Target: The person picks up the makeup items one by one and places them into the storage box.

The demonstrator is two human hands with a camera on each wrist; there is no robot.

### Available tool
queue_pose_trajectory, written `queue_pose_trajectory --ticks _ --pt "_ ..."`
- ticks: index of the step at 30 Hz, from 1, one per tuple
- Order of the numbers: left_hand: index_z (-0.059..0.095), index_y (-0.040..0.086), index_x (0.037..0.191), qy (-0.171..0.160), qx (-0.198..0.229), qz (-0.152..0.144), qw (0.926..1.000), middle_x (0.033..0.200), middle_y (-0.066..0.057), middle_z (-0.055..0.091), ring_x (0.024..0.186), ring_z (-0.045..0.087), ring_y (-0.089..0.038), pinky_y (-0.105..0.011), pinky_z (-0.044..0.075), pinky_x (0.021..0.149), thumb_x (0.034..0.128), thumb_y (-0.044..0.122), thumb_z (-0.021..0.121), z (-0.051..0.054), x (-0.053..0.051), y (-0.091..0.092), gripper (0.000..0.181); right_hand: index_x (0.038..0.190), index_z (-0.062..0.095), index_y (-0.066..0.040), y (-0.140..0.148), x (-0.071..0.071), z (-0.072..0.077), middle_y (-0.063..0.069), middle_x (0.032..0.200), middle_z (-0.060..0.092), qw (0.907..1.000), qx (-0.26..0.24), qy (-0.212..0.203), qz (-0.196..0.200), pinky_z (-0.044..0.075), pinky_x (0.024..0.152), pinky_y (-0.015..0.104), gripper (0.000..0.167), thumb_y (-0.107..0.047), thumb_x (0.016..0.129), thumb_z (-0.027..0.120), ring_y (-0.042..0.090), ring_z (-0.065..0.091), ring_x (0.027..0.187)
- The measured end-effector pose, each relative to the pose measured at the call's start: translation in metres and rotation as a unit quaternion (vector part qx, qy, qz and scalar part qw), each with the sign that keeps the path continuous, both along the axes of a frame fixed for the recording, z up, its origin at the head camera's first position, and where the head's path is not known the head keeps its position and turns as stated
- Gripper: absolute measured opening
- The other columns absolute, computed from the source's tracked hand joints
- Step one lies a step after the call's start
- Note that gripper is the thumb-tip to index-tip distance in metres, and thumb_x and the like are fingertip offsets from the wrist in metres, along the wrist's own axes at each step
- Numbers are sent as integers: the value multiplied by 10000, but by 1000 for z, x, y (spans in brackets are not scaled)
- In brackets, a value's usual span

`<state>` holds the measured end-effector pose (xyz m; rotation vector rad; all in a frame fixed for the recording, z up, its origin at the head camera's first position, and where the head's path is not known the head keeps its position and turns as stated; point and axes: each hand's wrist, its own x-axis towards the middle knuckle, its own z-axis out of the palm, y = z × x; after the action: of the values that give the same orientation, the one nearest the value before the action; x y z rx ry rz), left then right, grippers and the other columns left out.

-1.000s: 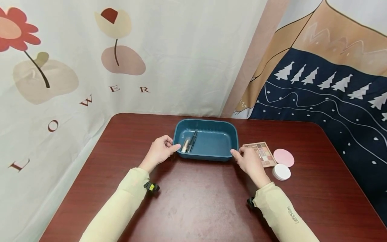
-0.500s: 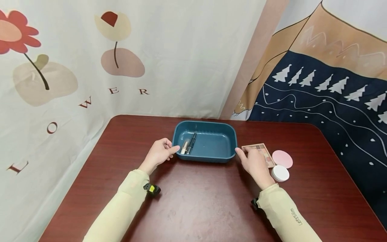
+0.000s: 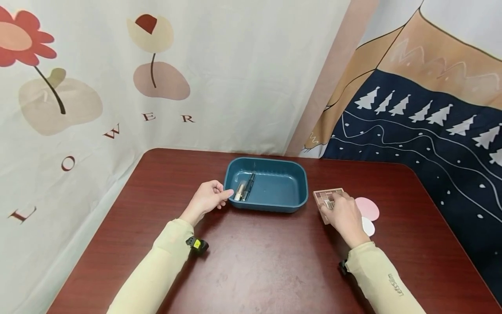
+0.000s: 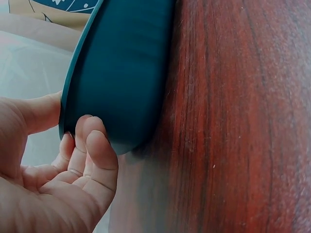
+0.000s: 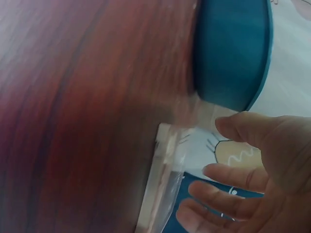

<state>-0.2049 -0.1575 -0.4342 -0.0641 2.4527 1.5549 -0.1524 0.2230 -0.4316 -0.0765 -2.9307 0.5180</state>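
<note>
A blue plastic basin stands at the back of the table, holding a clear-capped lipstick-like tube and a slim black tube at its left end. My left hand pinches the basin's near left corner, thumb at the rim and fingertips against the outer wall. To the right, my right hand hovers over an eyeshadow palette and partly hides it. In the right wrist view, its thumb and fingers are spread, apart from the palette's edge.
Beyond the right hand lie a pink round item and a white round lidded jar, partly covered by the hand. The reddish-brown table meets printed curtains at the back and right.
My right hand has let go of the basin's near right corner and moved right, over the palette. The left hand keeps its place on the basin.
</note>
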Motion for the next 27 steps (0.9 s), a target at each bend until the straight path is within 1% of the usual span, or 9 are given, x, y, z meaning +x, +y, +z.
queue_pose_trajectory --ticks 3,7,10,13,16,18,23,27 --pt "541 43 867 -40 13 -9 10000 697 -65 623 620 644 -191 -307 555 600 954 193 763 1 0 0 282 1175 653 115 3 1 -2 356 1113 600 9997 193 -120 -95 530 835 622 477 -229 855 732 528 586 998" --pt "542 44 870 -92 22 0 10000 701 -66 622 619 637 -184 -306 554 607 955 199 763 1 0 0 284 1237 588 151 4 1 -5 368 1085 551 9986 282 -387 -219 523 807 629 587 -257 840 731 520 532 989" --pt "545 43 870 -99 38 5 9999 701 -68 621 614 631 -176 -306 555 608 955 199 764 1 0 0 282 1269 569 157 5 1 -7 371 1093 534 9976 304 -535 -319 526 800 634 639 -281 835 737 515 514 1005" --pt "546 45 867 -109 43 3 9999 699 -65 619 615 631 -177 -306 556 610 954 199 764 2 0 0 281 1280 561 147 6 0 -8 372 1098 525 9970 356 -580 -359 521 804 643 659 -301 832 741 524 509 1018" --pt "547 48 856 -125 58 -1 9999 689 -61 619 618 632 -183 -305 558 609 952 191 766 3 0 0 279 1270 557 149 7 -2 -9 378 1083 521 9968 402 -593 -360 513 807 648 681 -339 836 750 531 507 1019" --pt "547 47 847 -115 65 -22 9999 679 -63 622 612 630 -178 -307 559 603 951 187 766 2 0 0 280 1285 543 153 7 -3 -9 382 1070 518 9962 420 -661 -370 508 816 645 726 -373 836 763 528 506 1018" --pt "546 42 831 -57 81 -47 9999 668 -70 637 589 621 -162 -310 557 582 947 172 768 2 -1 0 282 1271 532 185 6 -7 -7 376 1046 517 9928 478 -994 -459 500 829 626 820 -450 823 793 510 495 1015" --pt "546 41 829 -36 102 -34 9999 670 -67 641 597 633 -181 -309 556 578 943 159 770 2 -1 0 278 1197 557 207 5 -11 -6 360 1011 522 9893 523 -1254 -528 480 832 601 822 -487 821 788 492 481 1008"
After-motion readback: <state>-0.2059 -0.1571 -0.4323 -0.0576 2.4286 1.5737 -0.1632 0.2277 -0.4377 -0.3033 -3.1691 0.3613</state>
